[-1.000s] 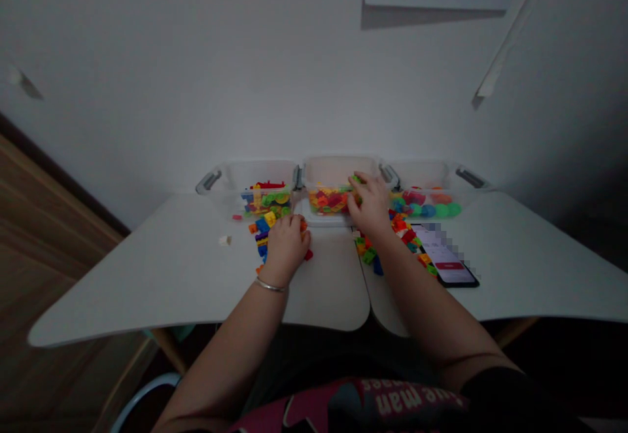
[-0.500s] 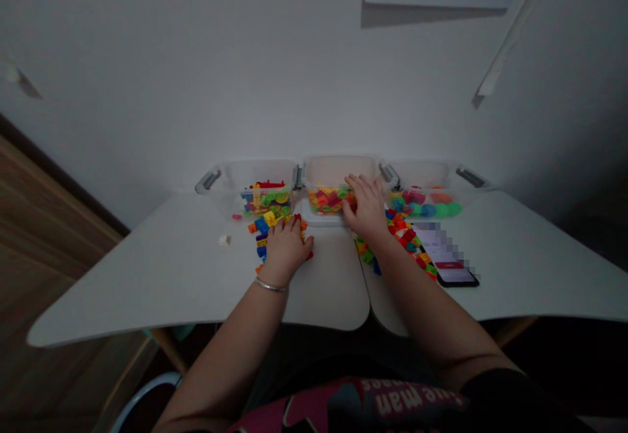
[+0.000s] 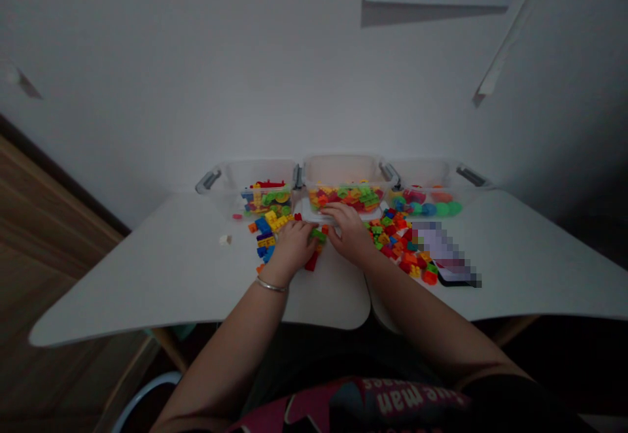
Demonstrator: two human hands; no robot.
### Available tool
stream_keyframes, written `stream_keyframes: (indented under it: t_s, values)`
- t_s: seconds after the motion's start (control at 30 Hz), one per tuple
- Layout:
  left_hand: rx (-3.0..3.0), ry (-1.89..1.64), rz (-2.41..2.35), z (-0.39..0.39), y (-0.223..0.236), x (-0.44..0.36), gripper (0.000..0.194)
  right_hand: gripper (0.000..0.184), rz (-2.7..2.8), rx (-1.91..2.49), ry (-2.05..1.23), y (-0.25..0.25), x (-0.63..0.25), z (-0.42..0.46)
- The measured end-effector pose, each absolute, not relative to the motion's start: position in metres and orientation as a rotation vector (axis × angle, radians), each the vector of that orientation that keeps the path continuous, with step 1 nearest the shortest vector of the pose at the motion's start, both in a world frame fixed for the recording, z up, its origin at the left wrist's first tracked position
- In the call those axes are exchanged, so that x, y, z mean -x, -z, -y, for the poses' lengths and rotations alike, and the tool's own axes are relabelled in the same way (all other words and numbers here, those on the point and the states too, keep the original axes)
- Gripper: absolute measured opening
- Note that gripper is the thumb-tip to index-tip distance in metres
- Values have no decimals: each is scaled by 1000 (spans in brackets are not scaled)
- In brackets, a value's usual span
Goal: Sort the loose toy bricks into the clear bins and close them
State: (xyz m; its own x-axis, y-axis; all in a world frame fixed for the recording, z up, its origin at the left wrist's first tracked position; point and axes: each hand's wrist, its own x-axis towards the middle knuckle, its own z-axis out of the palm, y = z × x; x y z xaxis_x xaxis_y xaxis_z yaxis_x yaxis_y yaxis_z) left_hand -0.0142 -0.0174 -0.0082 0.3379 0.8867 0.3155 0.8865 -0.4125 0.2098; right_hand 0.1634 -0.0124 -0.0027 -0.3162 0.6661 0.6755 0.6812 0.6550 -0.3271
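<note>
My left hand (image 3: pixel 290 248) and my right hand (image 3: pixel 347 233) meet on the white table (image 3: pixel 161 276), just in front of the middle clear bin (image 3: pixel 343 170). Between their fingertips sits a green brick (image 3: pixel 318 234), and a red brick (image 3: pixel 311 262) lies just below it. Both hands have fingers curled onto the green brick. A heap of coloured bricks (image 3: pixel 267 230) lies left of my left hand. Another heap (image 3: pixel 400 243) spreads to the right of my right hand.
Three clear bins stand along the wall: the left bin (image 3: pixel 245 181) and the middle one hold bricks, the right bin (image 3: pixel 432 181) holds round coloured pieces. A phone (image 3: pixel 449 256) lies right of the bricks. A small white piece (image 3: pixel 225 240) sits alone at the left.
My right hand has come back out of the middle bin and down to the table beside my left hand. The right heap of bricks is now uncovered.
</note>
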Motion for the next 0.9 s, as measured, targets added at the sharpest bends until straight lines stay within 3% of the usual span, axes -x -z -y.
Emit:
stream_keyframes:
  t_s: [0.27,0.43,0.53,0.63,0.9]
  values:
    - [-2538,-876,-1403,11,11,21,41,41,2284,1283,-63,7,-164,19]
    - [-2617,-582,-1264,16,5,29,105,39,2355,1392,-19,8,-163,17]
    - [-2688,-498,-1285,18,6,28,116,38,2372,1425,-15,11,-164,15]
    - [-2736,-440,-1352,20,9,23,113,39,2372,1407,-10,13,-165,14]
    - [-2811,-395,-1652,27,5,5,79,24,2314,1514,98,10,-164,18]
